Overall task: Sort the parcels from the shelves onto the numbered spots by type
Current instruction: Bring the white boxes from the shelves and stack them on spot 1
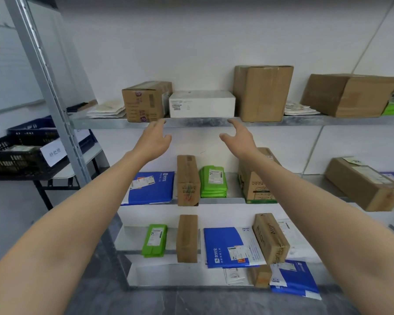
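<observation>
Parcel, white box (pixel 201 104): lies flat on top shelf (pixel 203 122) between small brown carton (pixel 146 101) and tall brown carton (pixel 262 93); left hand (pixel 155 138) and right hand (pixel 239 137), both empty with fingers spread, reach below its two ends, apparently to take it by the sides.

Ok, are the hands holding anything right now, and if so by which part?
Nothing is held. The left hand and right hand are open and empty, reaching toward the white box on the upper shelf, without gripping it.
</observation>
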